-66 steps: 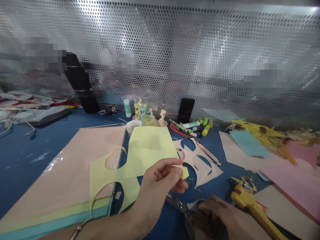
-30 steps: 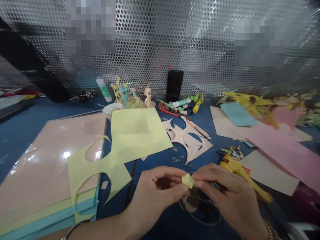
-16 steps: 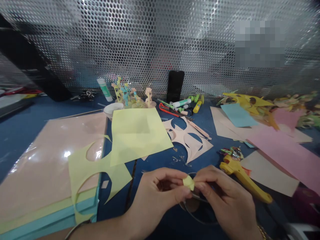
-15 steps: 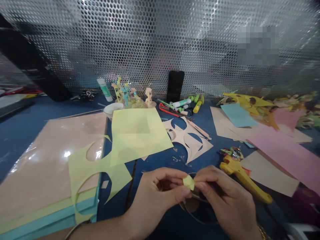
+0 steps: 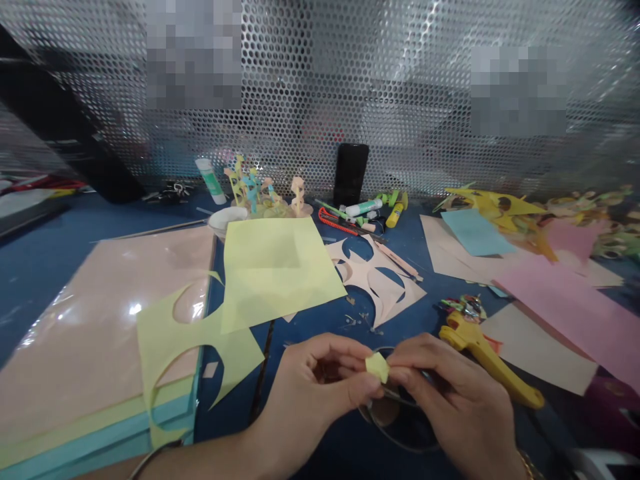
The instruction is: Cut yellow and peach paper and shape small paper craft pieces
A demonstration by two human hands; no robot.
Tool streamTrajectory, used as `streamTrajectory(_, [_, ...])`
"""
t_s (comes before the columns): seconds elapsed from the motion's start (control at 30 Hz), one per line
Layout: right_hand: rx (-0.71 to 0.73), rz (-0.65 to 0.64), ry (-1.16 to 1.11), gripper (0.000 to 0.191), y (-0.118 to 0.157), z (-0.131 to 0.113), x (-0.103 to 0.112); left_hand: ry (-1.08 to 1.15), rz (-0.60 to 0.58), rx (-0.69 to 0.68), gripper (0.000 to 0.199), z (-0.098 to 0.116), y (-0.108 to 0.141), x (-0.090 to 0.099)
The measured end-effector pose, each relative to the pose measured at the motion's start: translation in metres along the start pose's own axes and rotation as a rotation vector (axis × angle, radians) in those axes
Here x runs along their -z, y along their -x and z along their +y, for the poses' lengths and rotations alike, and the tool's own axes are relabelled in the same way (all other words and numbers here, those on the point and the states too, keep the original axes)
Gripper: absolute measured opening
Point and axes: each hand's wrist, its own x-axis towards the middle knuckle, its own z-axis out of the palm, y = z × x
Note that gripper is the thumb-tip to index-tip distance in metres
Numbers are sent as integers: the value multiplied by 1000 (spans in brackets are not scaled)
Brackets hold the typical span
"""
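Note:
Between my two hands, near the bottom centre, is a small folded piece of yellow paper [image 5: 377, 367]. My left hand [image 5: 320, 393] pinches it from the left between thumb and fingers. From the right, my right hand [image 5: 450, 400] grips its edge with thumb and index finger. Under the hands lies a round, dark object with a clear rim [image 5: 400, 427], partly covered by them. A yellow sheet [image 5: 280, 267] lies beyond my left hand, and a pale pink sheet with round cut-outs [image 5: 367, 270] lies beyond the paper piece.
A plastic-covered stack of sheets [image 5: 125, 300] and a cut yellow sheet [image 5: 200, 330] lie left. A yellow tool [image 5: 490, 360] and a pink sheet [image 5: 565, 300] are right. Small paper figures [image 5: 250, 190], a white bowl [image 5: 227, 217], glue sticks and a phone [image 5: 351, 173] stand behind.
The yellow paper piece has turned slightly between my fingers. Both hands keep nearly the same place and grip.

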Motion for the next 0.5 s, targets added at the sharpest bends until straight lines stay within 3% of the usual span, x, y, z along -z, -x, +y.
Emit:
streamTrajectory(0.33, [57, 21, 89, 11, 2, -2, -1, -11, -11, -14, 25, -3, -1, 1])
streamTrajectory(0.5, [108, -11, 54, 13, 1, 1, 0, -60, 41, -50, 23, -5, -2, 3])
